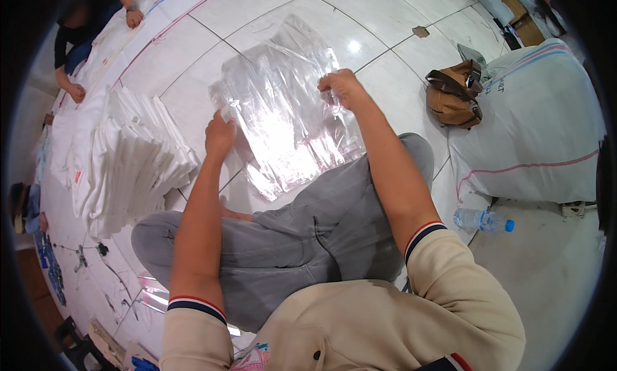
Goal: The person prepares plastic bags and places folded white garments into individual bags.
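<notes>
Clear plastic bags, shiny and lying in a loose stack, spread over the floor tiles in front of my crossed legs. My left hand is closed at their left edge, its fingers curled against the plastic. On the opposite edge my right hand pinches the plastic between thumb and fingers. How many layers each hand grips cannot be made out. To the left of my left hand stands a tall stack of folded white garments.
A brown bag rests against a large white woven sack on the right. Below it lies a water bottle. At the upper left, another person sits by white cloth. Scraps and cords litter the lower-left floor.
</notes>
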Action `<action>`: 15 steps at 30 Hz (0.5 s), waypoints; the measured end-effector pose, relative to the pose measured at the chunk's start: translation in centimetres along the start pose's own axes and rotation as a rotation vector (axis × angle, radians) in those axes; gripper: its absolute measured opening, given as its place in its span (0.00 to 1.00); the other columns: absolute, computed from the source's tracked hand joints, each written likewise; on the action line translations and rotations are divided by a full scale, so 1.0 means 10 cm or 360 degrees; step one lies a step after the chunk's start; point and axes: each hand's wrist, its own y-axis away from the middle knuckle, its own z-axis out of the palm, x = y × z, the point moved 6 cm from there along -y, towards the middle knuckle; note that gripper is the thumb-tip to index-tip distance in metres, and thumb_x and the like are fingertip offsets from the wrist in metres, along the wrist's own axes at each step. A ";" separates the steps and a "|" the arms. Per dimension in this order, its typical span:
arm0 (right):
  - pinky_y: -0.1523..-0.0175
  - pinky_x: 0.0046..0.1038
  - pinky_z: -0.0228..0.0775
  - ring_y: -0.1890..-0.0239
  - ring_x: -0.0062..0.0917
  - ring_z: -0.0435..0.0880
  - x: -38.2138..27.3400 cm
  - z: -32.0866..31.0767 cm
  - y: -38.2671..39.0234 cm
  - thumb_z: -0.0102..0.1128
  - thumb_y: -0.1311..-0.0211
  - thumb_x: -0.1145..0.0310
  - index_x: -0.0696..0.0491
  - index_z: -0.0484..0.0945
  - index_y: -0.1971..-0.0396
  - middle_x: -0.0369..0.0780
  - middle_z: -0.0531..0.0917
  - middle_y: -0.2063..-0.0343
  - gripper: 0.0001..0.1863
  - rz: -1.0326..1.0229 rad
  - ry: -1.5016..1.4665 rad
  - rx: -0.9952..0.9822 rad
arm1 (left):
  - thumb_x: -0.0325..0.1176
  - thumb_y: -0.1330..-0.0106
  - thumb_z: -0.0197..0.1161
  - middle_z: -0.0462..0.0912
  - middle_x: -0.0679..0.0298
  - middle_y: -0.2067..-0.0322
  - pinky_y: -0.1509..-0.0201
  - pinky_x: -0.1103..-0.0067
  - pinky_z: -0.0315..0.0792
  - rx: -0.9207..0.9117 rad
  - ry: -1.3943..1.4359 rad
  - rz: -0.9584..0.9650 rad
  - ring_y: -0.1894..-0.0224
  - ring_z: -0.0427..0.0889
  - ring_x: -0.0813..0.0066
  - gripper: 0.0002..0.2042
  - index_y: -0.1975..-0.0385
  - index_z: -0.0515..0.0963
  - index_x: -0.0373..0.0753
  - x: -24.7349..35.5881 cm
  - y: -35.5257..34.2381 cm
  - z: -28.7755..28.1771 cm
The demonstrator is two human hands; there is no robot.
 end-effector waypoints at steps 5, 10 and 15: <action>0.82 0.31 0.64 0.85 0.29 0.76 0.16 -0.17 0.11 0.65 0.64 0.83 0.66 0.78 0.82 0.47 0.79 0.84 0.05 0.0096 0.0667 -0.0026 | 0.50 0.37 0.62 0.72 0.41 0.43 0.38 0.59 0.68 -0.0010 0.0014 -0.0101 0.39 0.70 0.44 0.35 0.35 0.63 0.35 0.00 0.01 0.02; 0.62 0.37 0.77 0.66 0.42 0.86 0.39 -0.11 0.11 0.69 0.66 0.69 0.64 0.83 0.72 0.54 0.85 0.69 0.18 0.0183 0.1608 -0.0008 | 0.51 0.45 0.70 0.68 0.46 0.42 0.40 0.60 0.70 -0.0145 -0.0434 0.0034 0.37 0.65 0.47 0.41 0.34 0.62 0.39 0.26 0.27 0.09; 0.49 0.39 0.75 0.52 0.38 0.84 0.17 -0.19 0.27 0.74 0.60 0.57 0.58 0.82 0.57 0.49 0.84 0.57 0.29 0.0091 0.1791 0.0159 | 0.47 0.49 0.74 0.67 0.47 0.43 0.43 0.60 0.72 -0.0177 -0.0548 0.0083 0.38 0.64 0.49 0.43 0.34 0.61 0.40 0.35 0.39 0.09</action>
